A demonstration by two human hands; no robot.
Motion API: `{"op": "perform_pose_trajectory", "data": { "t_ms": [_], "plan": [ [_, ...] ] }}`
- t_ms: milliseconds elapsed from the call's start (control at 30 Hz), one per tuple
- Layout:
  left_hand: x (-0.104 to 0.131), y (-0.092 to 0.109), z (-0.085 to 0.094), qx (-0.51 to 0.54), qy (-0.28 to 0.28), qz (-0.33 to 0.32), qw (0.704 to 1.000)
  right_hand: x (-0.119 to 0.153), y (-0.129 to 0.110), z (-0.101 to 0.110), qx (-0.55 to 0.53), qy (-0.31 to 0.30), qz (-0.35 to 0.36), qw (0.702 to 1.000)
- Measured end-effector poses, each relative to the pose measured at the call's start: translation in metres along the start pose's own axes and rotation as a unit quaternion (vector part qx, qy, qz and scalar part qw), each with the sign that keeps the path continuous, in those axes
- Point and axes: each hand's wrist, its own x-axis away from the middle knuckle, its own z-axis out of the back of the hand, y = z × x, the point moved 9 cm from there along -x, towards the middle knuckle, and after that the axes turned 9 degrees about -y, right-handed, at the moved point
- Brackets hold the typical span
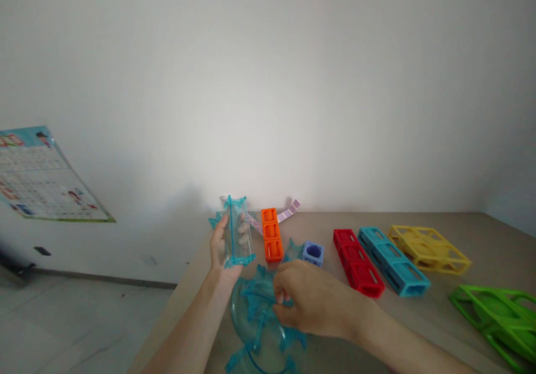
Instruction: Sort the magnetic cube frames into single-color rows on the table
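Evidently, the left hand (224,245) is partly closed around a clear plastic channel piece with turquoise connector ends (238,240), held nearly upright; the thumb lies along its near left side, and fingers show through the clear wall. The piece is raised near the desk's left edge. The right hand (299,298) is bent at the wrist with its fingers curled in, above a cluster of clear curved plastic track pieces with turquoise connectors (238,312) on the desk (477,234); whether its fingers have hold of one of them, I cannot tell.

Beyond the hands is an orange three-cell plastic block (272,235), with a pale pink-purple segmented strip (290,211) passing behind it. A small lavender cube with a round hole (313,253) lies just past the right hand. Further right are a red three-cell block (358,262), a blue oblong openwork block (393,262) just beside it, a flat yellow openwork frame (427,247) and, nearer, a bright green openwork frame (498,310).
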Motion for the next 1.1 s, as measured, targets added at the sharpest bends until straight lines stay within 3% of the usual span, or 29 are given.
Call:
{"op": "perform_pose_trajectory", "data": {
  "t_ms": [133,267,433,600,733,933,1100],
  "plan": [
    [0.000,0.007,-0.004,0.036,-0.012,-0.044,0.998,-0.002,0.005,0.010,0.027,0.045,-0.002,0.999],
    [0.001,0.006,-0.007,0.080,-0.020,-0.041,0.996,-0.002,0.015,0.023,0.012,0.087,-0.025,0.996],
    [0.001,0.005,-0.006,0.084,-0.019,-0.031,0.996,0.000,0.059,0.039,-0.157,0.157,-0.118,0.968],
    [0.002,0.002,-0.007,0.084,-0.024,-0.024,0.996,-0.008,0.102,0.031,-0.274,0.152,-0.188,0.931],
    [0.002,0.000,-0.006,0.067,-0.023,-0.014,0.997,-0.016,0.120,0.021,-0.318,0.142,-0.213,0.913],
    [0.002,-0.001,-0.005,0.076,-0.030,-0.010,0.997,-0.015,0.119,0.021,-0.270,0.137,-0.218,0.928],
    [0.003,-0.004,-0.007,0.058,-0.036,0.007,0.998,0.000,0.087,0.036,-0.121,0.178,-0.203,0.955]
  ]
}}
